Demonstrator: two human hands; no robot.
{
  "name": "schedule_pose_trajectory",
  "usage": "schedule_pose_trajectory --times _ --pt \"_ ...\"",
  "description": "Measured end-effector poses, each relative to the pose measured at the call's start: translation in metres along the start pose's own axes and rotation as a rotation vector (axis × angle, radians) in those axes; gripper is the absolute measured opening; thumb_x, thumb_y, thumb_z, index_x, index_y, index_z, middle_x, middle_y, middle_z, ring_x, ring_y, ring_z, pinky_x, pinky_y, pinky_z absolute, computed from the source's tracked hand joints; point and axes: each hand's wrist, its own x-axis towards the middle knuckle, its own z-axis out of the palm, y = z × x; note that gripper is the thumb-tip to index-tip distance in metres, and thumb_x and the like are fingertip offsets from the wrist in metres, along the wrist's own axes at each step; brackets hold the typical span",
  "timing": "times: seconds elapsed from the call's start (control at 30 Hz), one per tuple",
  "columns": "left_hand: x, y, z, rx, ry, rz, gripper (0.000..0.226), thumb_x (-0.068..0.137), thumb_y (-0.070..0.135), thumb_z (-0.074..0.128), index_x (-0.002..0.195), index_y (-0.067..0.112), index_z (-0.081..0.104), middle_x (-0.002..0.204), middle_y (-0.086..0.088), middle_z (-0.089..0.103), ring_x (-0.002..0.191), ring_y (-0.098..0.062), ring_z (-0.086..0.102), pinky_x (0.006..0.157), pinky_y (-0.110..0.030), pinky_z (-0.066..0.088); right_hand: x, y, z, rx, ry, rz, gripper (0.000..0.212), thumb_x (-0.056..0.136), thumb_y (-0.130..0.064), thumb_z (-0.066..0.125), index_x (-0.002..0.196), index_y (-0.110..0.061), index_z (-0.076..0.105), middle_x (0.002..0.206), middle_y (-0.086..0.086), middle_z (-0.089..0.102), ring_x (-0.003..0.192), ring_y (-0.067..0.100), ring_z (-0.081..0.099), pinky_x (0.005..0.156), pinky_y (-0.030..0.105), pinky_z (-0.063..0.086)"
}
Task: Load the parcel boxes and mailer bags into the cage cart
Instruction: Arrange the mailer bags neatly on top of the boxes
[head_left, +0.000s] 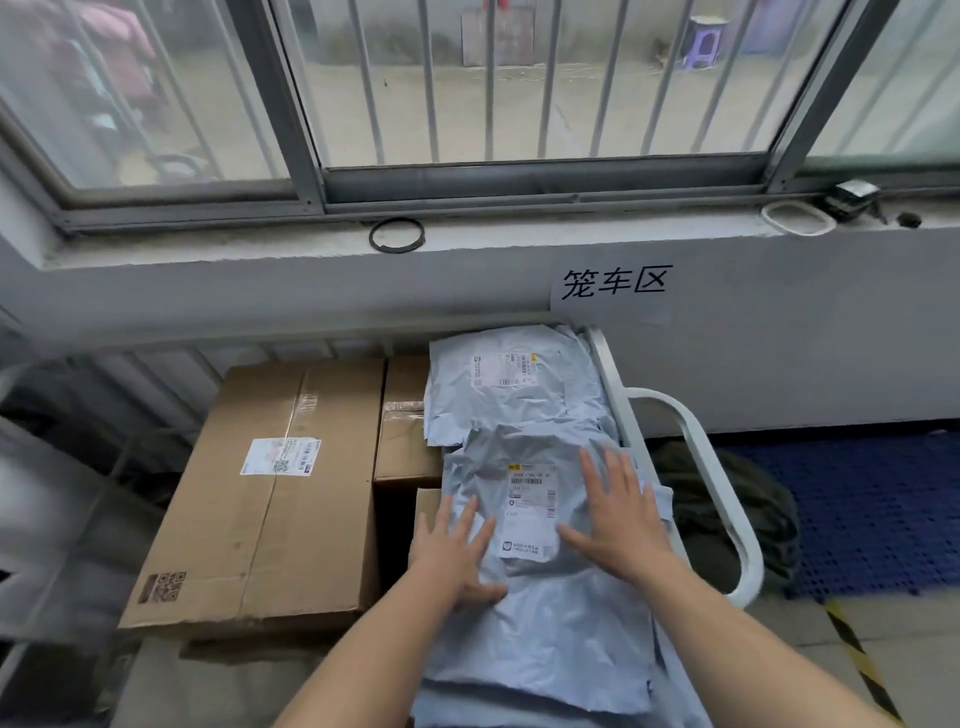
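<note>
Cage cart (709, 467) w/ white tube rail, under a barred window (519, 176). Inside at left, a large cardboard box (270, 493) lies flat. Grey mailer bags (519, 405) are piled along the cart's right side, a smaller box (405, 447) just beside them. Left hand (457, 551) & right hand (623, 525) press flat on the top mailer bag (488, 457), fingers straight, spread, gripping nothing, either side of its shipping label (530, 514).

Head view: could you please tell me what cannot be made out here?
All in the head view:
- Small brown cardboard boxes: largely hidden under grey plastic mailer bags.
- White label on large brown cardboard box: print too small.
- White cage cart's left wall: blurred.
</note>
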Motion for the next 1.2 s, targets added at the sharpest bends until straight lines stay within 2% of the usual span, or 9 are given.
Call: schedule_pose_trajectory --times 0.1,0.27,0.37,0.53,0.67,0.83,0.93,1.07,1.2 --pt "0.020 -0.009 -0.029 -0.007 0.175 -0.010 0.102 0.089 0.081 0.028 0.156 0.023 -0.023 0.161 -0.004 -0.031 0.146 -0.039 -0.031 0.118 -0.066 -0.007 0.037 0.007 -0.016 -0.117 0.035 -0.018 0.120 0.078 -0.082 0.053 0.155 -0.031 -0.024 0.163 0.007 -0.028 0.151 0.030 -0.023 0.121 0.061 0.007" --pt "0.080 -0.014 -0.090 -0.064 0.367 -0.053 0.106 0.092 0.070 0.043 0.153 0.019 -0.027 0.161 -0.003 -0.033 0.148 -0.037 -0.027 0.116 -0.067 -0.009 0.098 0.019 -0.022 -0.137 -0.034 0.017 0.121 0.073 -0.091 0.043 0.154 -0.032 -0.026 0.162 0.005 -0.032 0.151 0.028 -0.025 0.119 0.062 0.003" --pt "0.107 -0.005 -0.104 -0.060 0.253 0.096 0.114 0.086 0.079 0.046 0.156 0.020 -0.022 0.167 0.001 -0.017 0.154 -0.029 -0.009 0.119 -0.065 0.001 0.115 0.032 -0.014 -0.050 -0.165 -0.003 0.094 0.088 -0.078 0.041 0.158 -0.039 -0.008 0.165 -0.004 -0.023 0.153 0.021 -0.019 0.119 0.064 0.003" --pt "0.116 -0.004 -0.080 0.038 0.227 0.076 0.099 0.090 0.080 0.033 0.160 0.024 -0.007 0.169 0.002 0.004 0.150 -0.027 0.026 0.116 -0.053 0.022 0.114 0.025 0.018 -0.011 -0.260 -0.124 0.052 0.106 -0.051 0.027 0.157 -0.045 0.015 0.168 -0.011 -0.006 0.154 0.020 -0.011 0.119 0.063 0.007" --pt "0.106 0.006 -0.071 0.110 0.310 0.061 0.066 0.106 0.053 0.022 0.161 0.024 0.001 0.168 0.004 0.003 0.148 -0.028 0.028 0.113 -0.049 0.025 0.099 0.018 0.024 0.021 -0.204 -0.137 0.055 0.108 -0.023 0.030 0.158 -0.041 0.015 0.168 -0.012 0.002 0.155 0.021 -0.004 0.121 0.054 0.011" --pt "0.082 -0.002 -0.087 0.076 0.356 0.065 0.052 0.109 0.036 0.022 0.160 0.029 0.014 0.166 0.002 0.019 0.138 -0.032 0.043 0.106 -0.048 0.031 0.082 -0.001 -0.008 0.033 -0.129 -0.139 0.069 0.102 -0.007 0.032 0.159 -0.040 0.010 0.168 -0.009 -0.007 0.155 0.025 -0.005 0.120 0.054 0.010" --pt "0.049 -0.009 -0.096 0.059 0.413 0.103 0.051 0.109 0.032 0.023 0.160 0.027 0.018 0.163 0.003 0.030 0.125 -0.034 0.055 0.101 -0.046 0.034 0.070 -0.012 -0.023 0.005 -0.079 -0.135 0.066 0.103 -0.010 0.032 0.158 -0.041 0.013 0.168 -0.010 -0.005 0.155 0.026 -0.006 0.120 0.058 0.010" --pt "-0.010 -0.029 -0.101 0.061 0.561 0.066 0.050 0.108 0.029 0.026 0.157 0.022 0.026 0.153 -0.001 0.046 0.113 -0.035 0.064 0.093 -0.042 0.039 0.046 -0.045 -0.049 -0.038 0.014 -0.193 0.054 0.107 -0.029 0.030 0.157 -0.044 0.014 0.168 -0.011 -0.005 0.155 0.027 -0.010 0.119 0.062 0.002" --pt "-0.066 -0.061 -0.103 0.084 0.654 -0.075 0.043 0.106 0.025 0.027 0.146 0.019 0.041 0.123 -0.012 0.069 0.100 -0.036 0.068 0.073 -0.038 0.037 0.034 -0.103 -0.076 -0.034 0.058 -0.261 0.057 0.106 -0.032 0.036 0.156 -0.046 0.014 0.167 -0.011 -0.010 0.154 0.026 -0.013 0.119 0.064 0.004"
